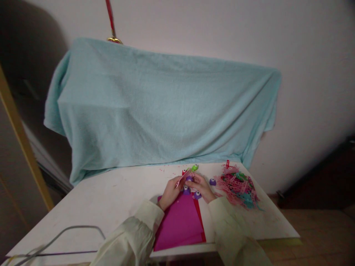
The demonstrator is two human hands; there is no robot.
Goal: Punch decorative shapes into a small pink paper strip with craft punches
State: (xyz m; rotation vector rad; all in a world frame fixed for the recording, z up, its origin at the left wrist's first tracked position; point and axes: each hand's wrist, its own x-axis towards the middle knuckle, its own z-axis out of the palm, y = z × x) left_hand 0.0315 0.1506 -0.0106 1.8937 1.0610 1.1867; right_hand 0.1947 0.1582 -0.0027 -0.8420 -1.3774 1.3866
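Both hands meet mid-tabletop (116, 192) — left hand (171, 193) pinches a paper strip (181, 180), right hand (201, 186) closes on a purple punch (189, 178). Best to seat the strip squarely, then press firmly — scraps (238, 186) lie right.

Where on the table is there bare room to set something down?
The white table is bare left of the magenta paper, short of the cable. Crowded: small punches around both hands, and the paper scrap pile on the right.

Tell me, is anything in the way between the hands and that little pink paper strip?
Nothing visible is. The left hand already pinches the pink paper strip, and the right hand meets it over a purple punch. Other purple punches sit beside, not between.
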